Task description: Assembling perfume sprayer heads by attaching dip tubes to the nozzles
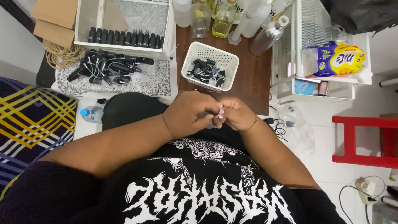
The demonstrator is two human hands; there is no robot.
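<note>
Pinched between fingertips of left hand [188, 114] and right hand [234, 114]: a tiny white part [220, 111], mostly hidden, held over the lap. Just beyond, on the dark brown wooden table [253, 79], sat a white perforated plastic basket [209, 66] of small black sprayer caps [205, 71].
</note>
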